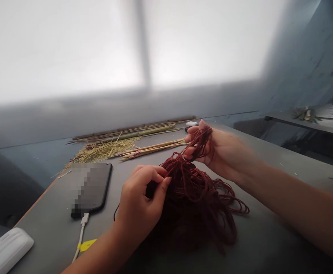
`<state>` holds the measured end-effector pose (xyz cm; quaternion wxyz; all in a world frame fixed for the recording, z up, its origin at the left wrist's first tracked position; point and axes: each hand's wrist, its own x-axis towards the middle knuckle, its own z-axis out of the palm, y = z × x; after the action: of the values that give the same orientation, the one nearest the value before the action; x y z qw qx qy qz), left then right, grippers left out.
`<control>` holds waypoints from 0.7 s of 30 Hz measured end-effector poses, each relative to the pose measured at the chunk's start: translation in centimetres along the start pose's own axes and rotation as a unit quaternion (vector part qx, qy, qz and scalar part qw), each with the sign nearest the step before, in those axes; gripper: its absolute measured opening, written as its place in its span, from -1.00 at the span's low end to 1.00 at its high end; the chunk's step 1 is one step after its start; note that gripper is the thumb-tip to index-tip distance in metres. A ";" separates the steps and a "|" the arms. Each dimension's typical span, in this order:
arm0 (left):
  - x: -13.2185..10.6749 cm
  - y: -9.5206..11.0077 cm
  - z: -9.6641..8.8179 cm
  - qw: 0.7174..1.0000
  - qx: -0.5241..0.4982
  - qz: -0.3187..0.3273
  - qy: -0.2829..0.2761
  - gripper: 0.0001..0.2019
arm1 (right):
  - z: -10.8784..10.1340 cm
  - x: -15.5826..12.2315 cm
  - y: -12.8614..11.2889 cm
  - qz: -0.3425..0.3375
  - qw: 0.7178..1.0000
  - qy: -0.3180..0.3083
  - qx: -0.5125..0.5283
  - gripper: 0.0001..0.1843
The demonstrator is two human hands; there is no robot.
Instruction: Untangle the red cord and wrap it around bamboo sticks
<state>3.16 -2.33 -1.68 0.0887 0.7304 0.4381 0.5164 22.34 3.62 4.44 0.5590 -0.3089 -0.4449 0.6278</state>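
A tangled heap of dark red cord [196,184] lies on the grey table [257,243], its loops spreading to the right. My left hand [143,194] pinches a strand of it between thumb and forefinger at the heap's left side. Raised above the heap, my right hand [209,146] has a looped bundle of the same cord wound over its curled fingers. Strands run down from that bundle into the heap. The underside of the heap is in deep shadow.
A phone [94,188] with a white charging cable [82,228] lies left of my left hand. Behind it are yellow straw pieces [106,149], thin sticks [152,148] and longer stalks [138,134]. A white object [8,249] sits at the near left.
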 end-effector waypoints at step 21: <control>-0.6 1.1 0.4 0.997 0.003 -0.062 -0.040 -0.92 | 0.4 -2.7 0.9 0.007 0.993 -0.121 -0.002 -0.74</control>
<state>4.03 -3.30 -1.58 0.1360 0.7223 0.4803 0.4786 22.07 0.92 3.46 0.4960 -0.2347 -0.5080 0.6640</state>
